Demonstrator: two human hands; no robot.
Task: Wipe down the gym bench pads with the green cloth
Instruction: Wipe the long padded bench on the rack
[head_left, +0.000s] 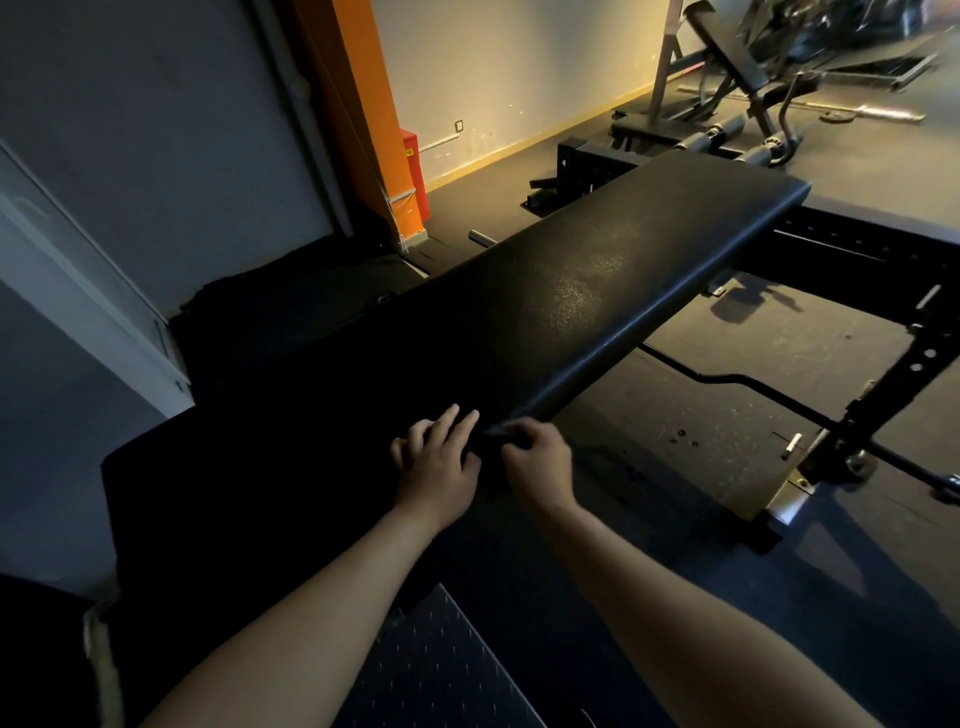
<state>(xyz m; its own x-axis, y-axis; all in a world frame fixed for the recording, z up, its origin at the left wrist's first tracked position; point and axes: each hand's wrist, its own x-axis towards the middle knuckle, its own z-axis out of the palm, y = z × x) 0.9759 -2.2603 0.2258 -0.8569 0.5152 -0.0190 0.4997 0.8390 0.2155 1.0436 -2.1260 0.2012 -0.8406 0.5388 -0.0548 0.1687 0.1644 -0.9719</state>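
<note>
A long black bench pad (597, 291) runs from the near left up to the far right. Its near half lies in deep shadow. My left hand (439, 460) rests flat on the pad near its right edge, fingers straight. Just to its right, my right hand (535, 462) has its fingers curled round a dark bunched thing (496, 434) at the pad's edge. That thing looks like the cloth, but its colour cannot be told in the shadow.
A black steel rack frame (883, 395) with a bar stands to the right on the rubber floor. Another bench and machines (737, 88) stand at the far right. A grey wall (156, 156) and an orange post (363, 104) are on the left.
</note>
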